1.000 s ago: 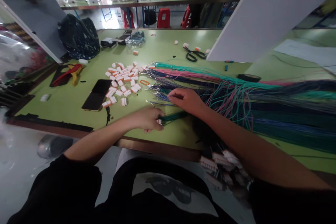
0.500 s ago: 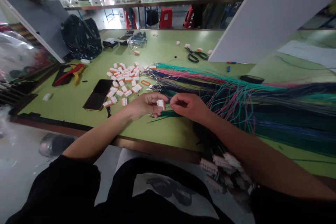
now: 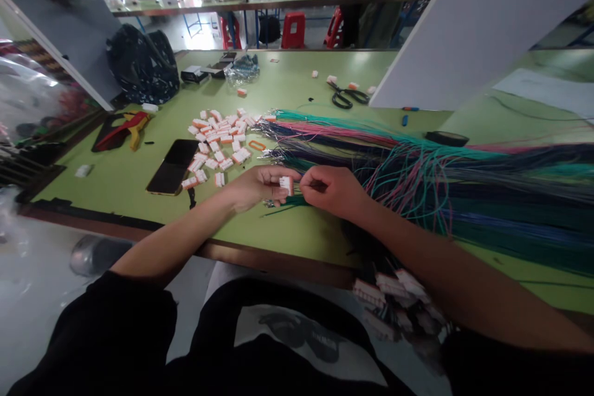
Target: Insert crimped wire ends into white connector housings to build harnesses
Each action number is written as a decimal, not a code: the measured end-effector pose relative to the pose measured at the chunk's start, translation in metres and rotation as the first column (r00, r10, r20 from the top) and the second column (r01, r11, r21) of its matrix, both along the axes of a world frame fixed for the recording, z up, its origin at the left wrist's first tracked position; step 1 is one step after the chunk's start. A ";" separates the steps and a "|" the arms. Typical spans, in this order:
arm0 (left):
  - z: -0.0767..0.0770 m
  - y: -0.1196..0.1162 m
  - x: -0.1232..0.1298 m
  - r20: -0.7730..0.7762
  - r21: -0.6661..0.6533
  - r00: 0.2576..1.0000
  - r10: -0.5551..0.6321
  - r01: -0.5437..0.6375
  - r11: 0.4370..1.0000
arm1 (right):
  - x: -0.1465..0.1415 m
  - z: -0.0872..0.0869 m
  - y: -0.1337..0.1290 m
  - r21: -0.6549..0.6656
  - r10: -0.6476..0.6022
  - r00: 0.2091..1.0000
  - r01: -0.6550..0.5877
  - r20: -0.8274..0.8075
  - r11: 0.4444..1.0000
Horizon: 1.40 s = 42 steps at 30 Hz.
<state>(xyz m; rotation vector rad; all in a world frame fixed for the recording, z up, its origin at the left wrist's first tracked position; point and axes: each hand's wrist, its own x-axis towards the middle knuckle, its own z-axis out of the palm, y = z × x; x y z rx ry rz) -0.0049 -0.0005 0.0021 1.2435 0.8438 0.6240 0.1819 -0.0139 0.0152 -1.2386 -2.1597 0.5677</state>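
Observation:
Between the thumb and fingers of my left hand (image 3: 255, 189) is a white and orange connector housing (image 3: 286, 185). My right hand (image 3: 331, 190) is right beside it, thumb and forefinger pinched together; what they hold, perhaps a thin wire, is too small to make out. Just beyond both hands lie bundles of wires (image 3: 325, 130) in green, pink and dark colours, their metal-tipped ends toward the left. A pile of loose connector housings (image 3: 223, 133) spreads over the green table behind my left hand.
A phone (image 3: 172, 167) lies left of the pile, with red and yellow pliers (image 3: 130, 127) farther left. Black scissors (image 3: 346, 96) rest near the white panel (image 3: 445, 43). A tape roll (image 3: 446, 138) sits by the wires. Wired connectors (image 3: 394, 294) hang at the table's front edge.
The connector housing in my left hand has shifted slightly to the right and turned a little. The fingers of my right hand have closed up somewhat, near the connector.

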 end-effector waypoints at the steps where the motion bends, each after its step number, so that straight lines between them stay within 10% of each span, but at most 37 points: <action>1: 0.000 0.000 0.000 0.001 -0.005 1.000 0.000 0.000 1.000 | 0.000 0.000 0.000 0.008 -0.012 1.000 0.011 0.023 1.000; 19: -0.009 0.003 0.004 0.013 0.033 1.000 0.002 -0.003 0.999 | -0.008 -0.003 -0.004 0.067 -0.038 0.972 0.024 0.232 0.997; 27: -0.016 0.006 0.005 0.050 0.046 0.998 0.026 -0.028 0.999 | -0.001 -0.001 0.004 -0.093 0.018 1.000 -0.018 0.002 0.995; 42: -0.012 0.002 0.006 -0.060 0.002 0.998 0.011 -0.011 1.000 | 0.006 0.001 0.011 -0.246 0.145 0.984 -0.115 0.106 0.962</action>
